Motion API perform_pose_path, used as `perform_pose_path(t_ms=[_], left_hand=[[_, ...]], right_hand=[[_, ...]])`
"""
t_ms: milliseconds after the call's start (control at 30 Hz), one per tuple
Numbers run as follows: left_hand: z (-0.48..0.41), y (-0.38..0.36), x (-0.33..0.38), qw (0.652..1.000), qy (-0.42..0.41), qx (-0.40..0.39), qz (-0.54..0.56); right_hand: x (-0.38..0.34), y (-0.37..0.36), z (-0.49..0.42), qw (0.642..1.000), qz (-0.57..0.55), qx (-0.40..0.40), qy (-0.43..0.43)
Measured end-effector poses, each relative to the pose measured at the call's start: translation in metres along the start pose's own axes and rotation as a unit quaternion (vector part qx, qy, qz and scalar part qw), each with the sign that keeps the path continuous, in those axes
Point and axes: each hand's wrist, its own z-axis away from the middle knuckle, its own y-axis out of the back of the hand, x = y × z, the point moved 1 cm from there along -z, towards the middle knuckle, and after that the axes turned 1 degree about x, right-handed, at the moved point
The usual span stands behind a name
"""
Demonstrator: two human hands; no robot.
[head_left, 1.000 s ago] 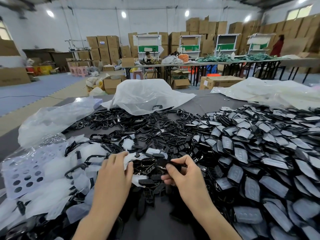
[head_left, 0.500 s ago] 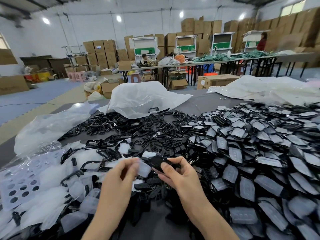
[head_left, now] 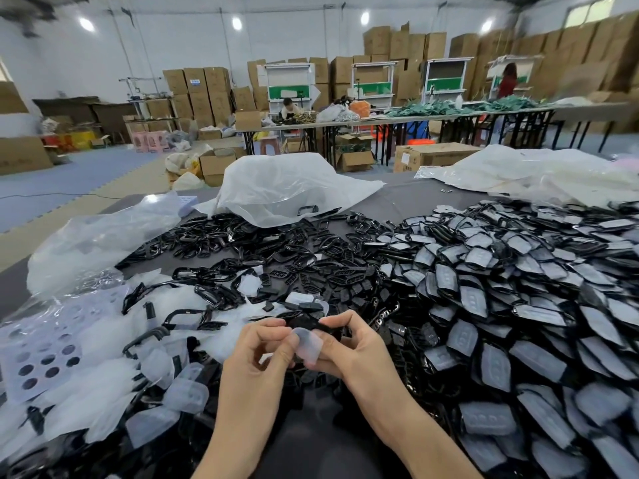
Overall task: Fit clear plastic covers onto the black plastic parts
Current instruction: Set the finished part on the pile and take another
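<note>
Both hands meet over the near middle of the table. My left hand [head_left: 264,347] pinches a clear plastic cover [head_left: 308,346] between thumb and fingers. My right hand [head_left: 349,344] grips a black plastic part [head_left: 307,323], with fingertips curled over its far edge. The cover lies against the near side of the black part. Much of the black part is hidden behind my fingers and the cover.
A big heap of covered black parts [head_left: 501,305] fills the right side. Bare black parts and frames [head_left: 262,257] lie in the middle. Loose clear covers [head_left: 103,392] pile up at the left, over a perforated sheet [head_left: 41,354]. White plastic bags [head_left: 287,188] sit at the back.
My hands rose from the pile with one black part and one clear cover. The cover has moved from beside the part onto its near face.
</note>
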Motion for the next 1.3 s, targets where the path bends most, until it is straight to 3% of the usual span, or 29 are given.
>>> perform_pose_path(t_ms=[133,333,500,833,1067,1300], left_hand=[[0.002,0.002,-0.002,0.999,-0.019,0.013,-0.029],[0.000,0.000,-0.003,0.999,0.018,0.018,0.023],[-0.002,0.003,-0.003,0.995,0.065,-0.056,0.058],[0.000,0.005,-0.001,0.995,-0.005,-0.081,-0.058],[0.002,0.005,0.003,0.993,-0.031,-0.088,-0.069],[0.008,0.001,0.006,0.989,-0.074,-0.081,-0.097]], right_hand=[[-0.003,-0.004,0.003,0.999,0.014,-0.032,-0.004],[-0.002,-0.007,0.004,0.998,-0.009,-0.061,-0.002],[0.000,-0.006,0.002,0.999,0.020,-0.043,0.011],[-0.001,-0.004,0.001,0.997,0.054,-0.014,0.054],[0.001,0.001,-0.002,0.999,-0.021,-0.032,-0.021],[0.004,0.000,-0.001,0.998,0.027,-0.057,0.000]])
